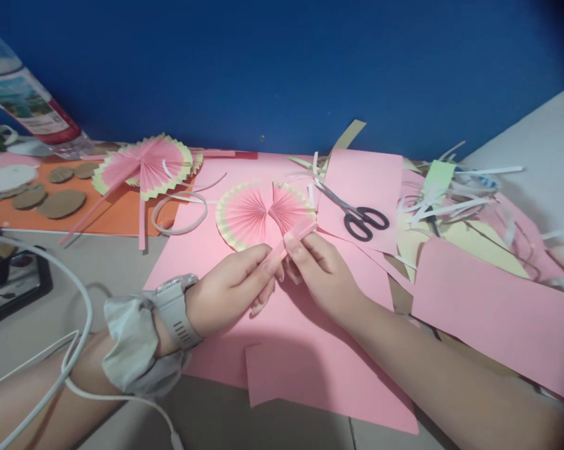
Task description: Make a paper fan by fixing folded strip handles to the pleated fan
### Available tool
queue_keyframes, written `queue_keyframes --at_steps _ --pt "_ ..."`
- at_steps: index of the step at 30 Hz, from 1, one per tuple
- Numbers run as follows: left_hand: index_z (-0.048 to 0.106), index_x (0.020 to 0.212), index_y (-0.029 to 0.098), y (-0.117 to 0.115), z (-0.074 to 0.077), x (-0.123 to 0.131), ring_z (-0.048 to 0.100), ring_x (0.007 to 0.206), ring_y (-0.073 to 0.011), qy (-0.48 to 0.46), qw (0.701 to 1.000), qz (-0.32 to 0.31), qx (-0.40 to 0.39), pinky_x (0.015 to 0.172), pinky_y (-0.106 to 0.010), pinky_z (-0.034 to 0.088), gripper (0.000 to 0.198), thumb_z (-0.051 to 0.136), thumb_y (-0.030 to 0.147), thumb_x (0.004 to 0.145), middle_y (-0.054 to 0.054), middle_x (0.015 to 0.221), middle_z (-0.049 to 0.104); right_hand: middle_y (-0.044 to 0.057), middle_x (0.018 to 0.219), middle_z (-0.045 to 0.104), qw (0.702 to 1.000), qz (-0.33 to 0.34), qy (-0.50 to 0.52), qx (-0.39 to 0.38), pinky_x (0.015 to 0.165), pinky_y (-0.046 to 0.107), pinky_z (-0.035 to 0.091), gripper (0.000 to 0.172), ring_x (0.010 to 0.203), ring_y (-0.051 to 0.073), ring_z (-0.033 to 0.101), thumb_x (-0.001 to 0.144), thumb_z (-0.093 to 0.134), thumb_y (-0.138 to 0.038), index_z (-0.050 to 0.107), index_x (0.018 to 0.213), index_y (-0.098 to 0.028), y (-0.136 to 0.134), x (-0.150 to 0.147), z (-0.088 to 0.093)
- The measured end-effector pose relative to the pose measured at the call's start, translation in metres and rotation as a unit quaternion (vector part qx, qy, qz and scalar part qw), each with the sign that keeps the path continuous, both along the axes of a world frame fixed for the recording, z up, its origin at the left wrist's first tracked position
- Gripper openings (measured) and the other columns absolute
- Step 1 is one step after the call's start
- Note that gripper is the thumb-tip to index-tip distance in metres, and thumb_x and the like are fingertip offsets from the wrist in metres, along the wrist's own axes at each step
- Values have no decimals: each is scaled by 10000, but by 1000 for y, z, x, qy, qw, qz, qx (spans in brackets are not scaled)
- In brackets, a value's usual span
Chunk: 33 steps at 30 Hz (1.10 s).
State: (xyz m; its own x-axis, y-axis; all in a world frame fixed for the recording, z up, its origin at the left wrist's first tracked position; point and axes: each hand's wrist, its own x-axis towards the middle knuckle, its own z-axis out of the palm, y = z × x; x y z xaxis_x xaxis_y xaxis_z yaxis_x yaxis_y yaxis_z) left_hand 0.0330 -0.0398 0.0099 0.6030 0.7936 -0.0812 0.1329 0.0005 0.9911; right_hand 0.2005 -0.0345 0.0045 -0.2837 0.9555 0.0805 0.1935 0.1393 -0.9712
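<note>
Between my two hands runs a narrow folded pink paper strip [303, 229], slanting up to the right. My left hand [242, 275] pinches its lower end, thumb on top. The upper part is gripped by the thumb and fingers of my right hand [320, 265]. Just beyond them lies a pleated paper fan [244, 212], pink with a pale yellow edge, spread nearly into a circle with a gap at the top; my hands partly cover its lower side. Under it is a large sheet of pink paper [202, 325].
Scissors [356, 215] with black handles lie right of the fan on pink paper. Paper scraps [443, 187] heap at the right. Finished-looking fans [145, 165] with strips, cardboard discs [64, 203], a bottle [33, 100] and a phone [14, 281] are leftward. A blue wall [282, 75] stands behind.
</note>
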Motion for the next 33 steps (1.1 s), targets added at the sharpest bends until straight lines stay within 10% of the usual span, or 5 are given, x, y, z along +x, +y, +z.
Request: queue_keyframes --at_steps 33 --pt "443 809 183 -1 -4 1 471 497 -88 -27 999 11 -26 592 -261 422 294 277 337 996 63 562 455 -31 587 438 999 -46 11 10 550 256 360 377 534 96 432 952 445 -435 439 672 -183 -1 0 -2"
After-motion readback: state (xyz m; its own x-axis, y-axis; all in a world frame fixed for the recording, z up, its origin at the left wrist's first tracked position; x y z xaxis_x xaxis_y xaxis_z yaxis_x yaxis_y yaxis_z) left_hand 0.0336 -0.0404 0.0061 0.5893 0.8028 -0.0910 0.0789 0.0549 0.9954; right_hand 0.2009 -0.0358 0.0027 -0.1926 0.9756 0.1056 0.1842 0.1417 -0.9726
